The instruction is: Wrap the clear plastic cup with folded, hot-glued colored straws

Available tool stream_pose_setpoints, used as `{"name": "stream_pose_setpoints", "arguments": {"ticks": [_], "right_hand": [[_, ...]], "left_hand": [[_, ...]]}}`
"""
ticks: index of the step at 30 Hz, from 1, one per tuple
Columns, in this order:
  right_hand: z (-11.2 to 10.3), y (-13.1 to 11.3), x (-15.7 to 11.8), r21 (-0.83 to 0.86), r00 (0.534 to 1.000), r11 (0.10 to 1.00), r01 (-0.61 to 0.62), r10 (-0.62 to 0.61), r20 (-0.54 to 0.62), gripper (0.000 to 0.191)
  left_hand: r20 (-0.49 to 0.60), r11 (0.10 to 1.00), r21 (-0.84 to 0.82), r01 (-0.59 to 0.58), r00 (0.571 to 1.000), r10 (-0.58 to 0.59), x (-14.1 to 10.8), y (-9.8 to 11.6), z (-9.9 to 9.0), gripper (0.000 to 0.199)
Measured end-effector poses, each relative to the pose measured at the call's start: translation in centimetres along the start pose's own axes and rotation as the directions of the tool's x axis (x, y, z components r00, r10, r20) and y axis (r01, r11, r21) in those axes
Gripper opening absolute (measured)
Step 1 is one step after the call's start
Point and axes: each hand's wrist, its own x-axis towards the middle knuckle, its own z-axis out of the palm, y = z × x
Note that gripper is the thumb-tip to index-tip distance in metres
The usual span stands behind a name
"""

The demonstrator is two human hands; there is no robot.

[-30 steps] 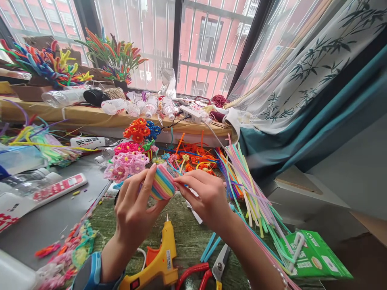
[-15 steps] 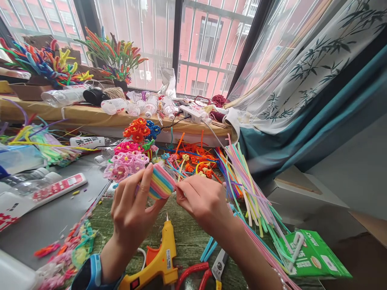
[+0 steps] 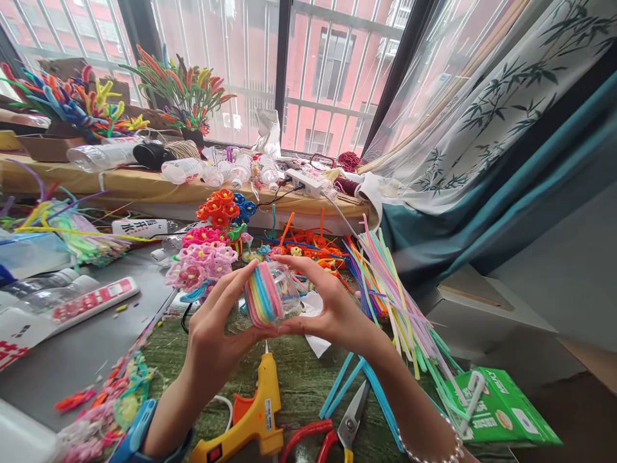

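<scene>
Between my hands is a cut clear plastic bottle [image 3: 288, 290], banded at its left end with rainbow pipe cleaners [image 3: 263, 296] in pink, yellow and blue stripes. My left hand [image 3: 216, 315] is curved around the striped end, thumb below and fingers above. From the other side my right hand [image 3: 332, 308] grips it with thumb and fingers, the clear plastic showing inside the curve. Below them a yellow hot glue gun [image 3: 267, 399] lies with its nozzle pointing up toward the bottle. Scissors [image 3: 351, 421] and red-handled pliers [image 3: 308, 437] lie to its right.
Pink pipe-cleaner flowers [image 3: 202, 260] stand behind my left hand. Bundles of loose pipe cleaners [image 3: 400, 302] and a green box [image 3: 506, 405] are at the right. White paper [image 3: 318, 341] lies under my right hand. Plastic bottles [image 3: 183, 169] line the windowsill.
My right hand has shifted from a pinch at the band's right edge to a wide grip around the bottle. The piece has turned, showing its clear plastic part.
</scene>
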Motion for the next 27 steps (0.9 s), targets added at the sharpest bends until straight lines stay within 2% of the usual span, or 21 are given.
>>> {"name": "stream_pose_setpoints", "arguments": {"ticks": [2, 5, 8, 11, 14, 20, 27], "right_hand": [[0.1, 0.3, 0.0, 0.010, 1.000, 1.000, 0.012, -0.012, 0.023, 0.077], [0.2, 0.6, -0.2, -0.054, 0.999, 0.998, 0.035, -0.036, -0.007, 0.068], [0.0, 0.4, -0.4, -0.203, 0.995, 0.976, 0.080, -0.089, -0.036, 0.066], [-0.1, 0.0, -0.5, -0.332, 0.991, 0.937, 0.110, -0.128, -0.034, 0.065], [-0.1, -0.3, -0.6, -0.408, 0.987, 0.902, 0.140, -0.160, -0.017, 0.062], [0.0, -0.6, -0.5, -0.499, 0.976, 0.845, 0.191, -0.217, 0.008, 0.056], [0.2, -0.2, -0.5, -0.503, 0.975, 0.845, 0.183, -0.221, -0.016, 0.054]], "left_hand": [[0.026, 0.999, -0.037, -0.005, 1.000, 0.006, -0.1, -0.1, 0.0, 0.074], [0.037, 0.994, -0.110, -0.011, 0.999, 0.015, -0.1, 0.1, -0.2, 0.071], [-0.024, 0.989, -0.148, 0.007, 1.000, -0.011, 0.1, 0.7, -0.5, 0.045], [-0.111, 0.997, -0.071, -0.020, 0.994, 0.012, 0.5, 1.6, -0.8, 0.021], [-0.107, 0.998, -0.023, -0.065, 0.992, 0.062, 0.6, 2.1, -0.9, 0.018], [-0.059, 0.996, -0.003, -0.087, 0.995, 0.086, 0.8, 2.3, -1.0, 0.016], [0.019, 0.993, 0.045, -0.110, 0.994, 0.109, 0.9, 2.2, -0.9, 0.014]]}}
